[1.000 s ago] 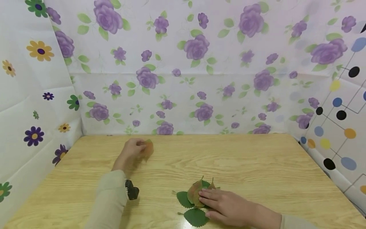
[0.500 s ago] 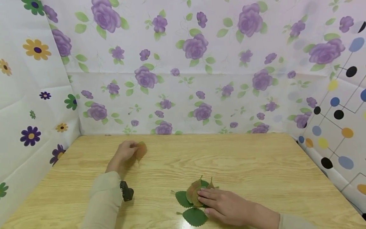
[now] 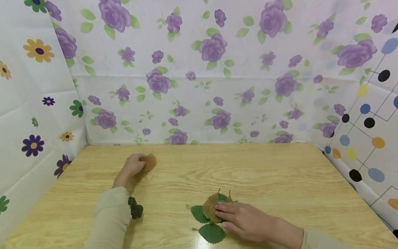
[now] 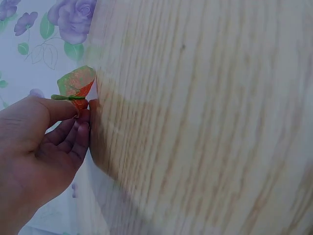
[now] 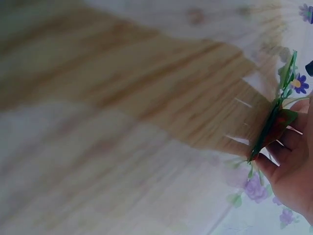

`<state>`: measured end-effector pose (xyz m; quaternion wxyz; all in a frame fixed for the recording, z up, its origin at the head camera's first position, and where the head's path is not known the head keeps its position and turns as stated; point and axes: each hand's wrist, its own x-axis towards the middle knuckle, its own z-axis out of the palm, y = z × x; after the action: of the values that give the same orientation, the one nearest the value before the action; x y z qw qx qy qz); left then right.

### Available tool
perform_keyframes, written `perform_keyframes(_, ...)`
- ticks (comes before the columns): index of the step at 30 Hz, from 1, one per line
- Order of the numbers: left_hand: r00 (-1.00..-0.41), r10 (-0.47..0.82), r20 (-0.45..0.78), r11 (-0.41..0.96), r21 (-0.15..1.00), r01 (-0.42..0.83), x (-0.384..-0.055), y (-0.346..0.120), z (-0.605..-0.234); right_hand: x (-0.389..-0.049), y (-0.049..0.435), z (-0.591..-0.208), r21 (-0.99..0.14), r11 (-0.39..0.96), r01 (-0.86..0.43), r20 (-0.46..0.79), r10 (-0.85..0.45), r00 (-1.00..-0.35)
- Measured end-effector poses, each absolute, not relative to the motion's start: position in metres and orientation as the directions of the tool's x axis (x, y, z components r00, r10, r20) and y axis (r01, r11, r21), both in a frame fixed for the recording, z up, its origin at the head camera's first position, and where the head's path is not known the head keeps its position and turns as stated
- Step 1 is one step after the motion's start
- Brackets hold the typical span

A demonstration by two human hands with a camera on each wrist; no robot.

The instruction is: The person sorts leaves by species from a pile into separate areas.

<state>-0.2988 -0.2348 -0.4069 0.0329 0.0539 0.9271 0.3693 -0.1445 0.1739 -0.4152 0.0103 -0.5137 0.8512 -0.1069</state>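
Note:
At the back left of the table, my left hand [image 3: 134, 164] pinches an orange-brown leaf [image 3: 150, 162] between thumb and fingers. The left wrist view shows this leaf [image 4: 77, 82] with a green edge, close to the tabletop. Toward the front, my right hand [image 3: 248, 221] rests with extended fingers on a small pile of leaves. Brownish leaves [image 3: 210, 206] lie on top in the pile, partly hidden under the fingers. One green serrated leaf [image 3: 199, 213] sticks out at the pile's left, and another green leaf [image 3: 212, 233] lies just in front.
The wood-grain table [image 3: 261, 173] spreads around both hands. Behind it hangs a white cloth with purple flowers [image 3: 212, 50]; patterned cloths also close off the left and right sides. A small black device [image 3: 135, 208] sits on the left wrist.
My left hand has shifted a little to the left along the back of the table with the orange-brown leaf. The right hand stays on the pile.

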Motion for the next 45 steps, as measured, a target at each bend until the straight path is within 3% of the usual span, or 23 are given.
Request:
perform_keyframes(10, -0.992, 0.124, 0.001, 0.732, 0.675, 0.092, -0.297, -0.234, -0.410, -0.151, 0.168, -0.411, -0.236, 0.461, -0.855, 0.116, -0.861, -0.496)
perform_keyframes(21, -0.991, 0.130, 0.018, 0.734, 0.670, 0.109, -0.293, -0.234, -0.412, -0.160, 0.161, -0.412, -0.070, 0.365, -0.928, 0.301, -0.880, -0.368)
perform_keyframes(25, -0.991, 0.133, 0.022, 0.737, 0.666, 0.114, -0.293, -0.233, -0.412, -0.163, 0.158, -0.410, -0.086, 0.353, -0.932, 0.377, -0.854, -0.358)
perform_keyframes(30, -0.992, 0.127, 0.022, 0.736, 0.669, 0.109, -0.293, -0.234, -0.413, -0.165, 0.157, -0.405, -0.167, 0.400, -0.901, 0.399, -0.808, -0.433)
perform_keyframes(37, -0.992, 0.123, 0.023, 0.730, 0.675, 0.106, -0.293, -0.234, -0.413, -0.165, 0.159, -0.399, -0.240, 0.545, -0.804, 0.262, -0.761, -0.594)
perform_keyframes(45, -0.992, 0.120, 0.035, 0.725, 0.679, 0.112, -0.294, -0.233, -0.416, -0.167, 0.158, -0.404, -0.254, 0.601, -0.758, 0.190, -0.737, -0.649)
